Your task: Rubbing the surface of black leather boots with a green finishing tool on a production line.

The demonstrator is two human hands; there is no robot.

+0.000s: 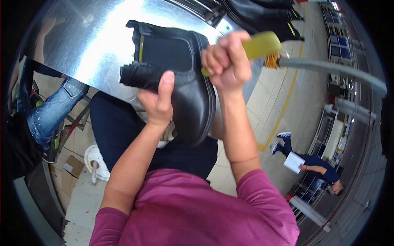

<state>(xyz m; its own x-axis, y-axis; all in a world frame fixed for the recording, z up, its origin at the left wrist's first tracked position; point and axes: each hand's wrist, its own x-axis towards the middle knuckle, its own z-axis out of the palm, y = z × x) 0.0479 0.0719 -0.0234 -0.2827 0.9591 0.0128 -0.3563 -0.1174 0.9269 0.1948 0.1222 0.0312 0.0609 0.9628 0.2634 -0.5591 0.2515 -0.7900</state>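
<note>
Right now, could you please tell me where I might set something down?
Bare table shows left of the boot, down to the near edge. It looks crowded around the boot, left hand and right hand, and toward the other boots, far right.

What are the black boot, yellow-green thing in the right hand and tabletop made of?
Boot: probably leather or imitation, judging by its smooth, soft gloss.
Yellow-green thing: perhaps plastic; evenly coloured, though blurred.
Tabletop: likely polished metal, given silvery reflections.
</note>
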